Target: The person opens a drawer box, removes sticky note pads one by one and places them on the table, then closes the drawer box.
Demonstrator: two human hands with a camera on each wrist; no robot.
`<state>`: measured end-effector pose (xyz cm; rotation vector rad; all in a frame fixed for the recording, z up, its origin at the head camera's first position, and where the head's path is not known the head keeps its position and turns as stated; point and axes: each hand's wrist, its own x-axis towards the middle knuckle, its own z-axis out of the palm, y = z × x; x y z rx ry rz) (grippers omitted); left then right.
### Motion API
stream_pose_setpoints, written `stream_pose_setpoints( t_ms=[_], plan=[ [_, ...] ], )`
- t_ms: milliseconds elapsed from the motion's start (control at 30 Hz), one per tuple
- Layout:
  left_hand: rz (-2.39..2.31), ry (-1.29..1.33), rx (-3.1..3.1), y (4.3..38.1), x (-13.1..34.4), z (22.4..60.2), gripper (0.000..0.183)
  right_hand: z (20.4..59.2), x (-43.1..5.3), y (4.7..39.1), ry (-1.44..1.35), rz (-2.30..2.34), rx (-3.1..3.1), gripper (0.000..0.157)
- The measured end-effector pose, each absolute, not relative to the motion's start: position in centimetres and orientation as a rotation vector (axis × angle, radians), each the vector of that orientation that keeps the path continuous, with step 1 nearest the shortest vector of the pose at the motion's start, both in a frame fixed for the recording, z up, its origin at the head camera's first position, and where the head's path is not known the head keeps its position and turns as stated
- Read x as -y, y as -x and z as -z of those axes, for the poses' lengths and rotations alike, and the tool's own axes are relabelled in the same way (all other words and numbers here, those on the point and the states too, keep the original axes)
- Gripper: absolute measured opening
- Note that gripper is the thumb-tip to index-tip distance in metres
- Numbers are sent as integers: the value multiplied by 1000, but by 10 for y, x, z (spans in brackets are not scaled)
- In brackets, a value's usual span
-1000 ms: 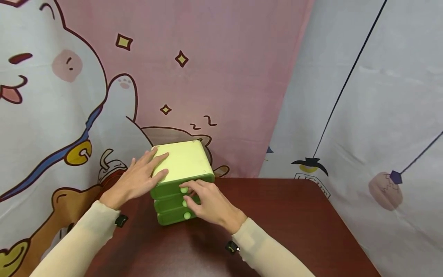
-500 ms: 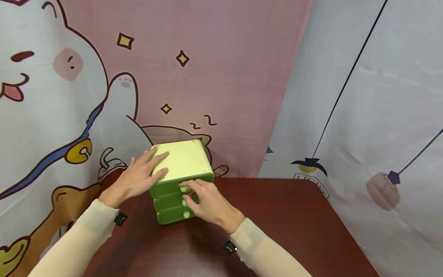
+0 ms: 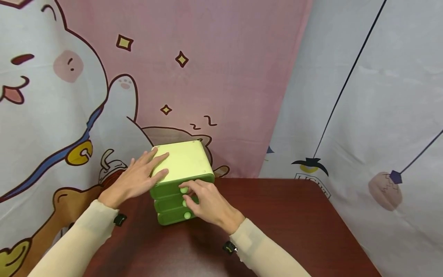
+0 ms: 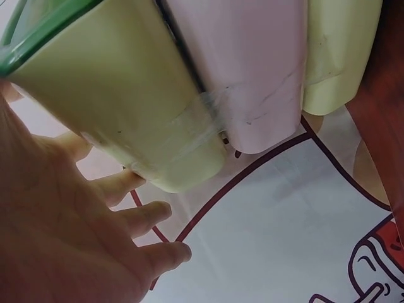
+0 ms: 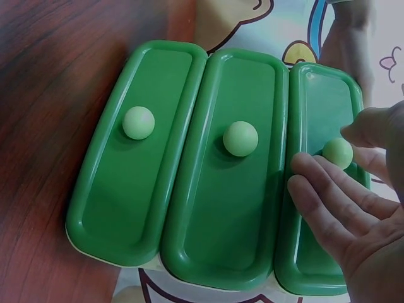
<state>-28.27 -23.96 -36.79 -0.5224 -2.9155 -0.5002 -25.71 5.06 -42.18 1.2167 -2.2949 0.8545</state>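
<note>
A small desktop drawer cabinet [image 3: 185, 159] with three green drawer fronts and round light-green knobs stands on the table in the head view. My left hand [image 3: 138, 175] rests on its left top edge, fingers spread and straight. In the left wrist view, that hand [image 4: 82, 208] lies along the pale yellow upper tier [image 4: 132, 95], beside a pink middle tier [image 4: 252, 69]. With thumb and fingers, my right hand [image 3: 209, 200] pinches the top knob [image 3: 184, 190]. The right wrist view has this knob [image 5: 338, 153] between the digits, and all three fronts line up.
The dark red-brown table [image 3: 283, 223] extends right and forward of the cabinet. Behind it hangs a pink and white cartoon-printed cloth [image 3: 235, 84], close to the cabinet's back and left side. Clear tape [image 4: 208, 110] crosses the tiers.
</note>
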Motion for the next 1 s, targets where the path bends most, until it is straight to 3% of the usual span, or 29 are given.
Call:
stream_pose_setpoints(
  t_ms=[1000],
  plan=[
    [480, 509, 2910, 283, 239, 374, 77, 415, -61, 241, -1267, -699, 2291, 20]
  ],
)
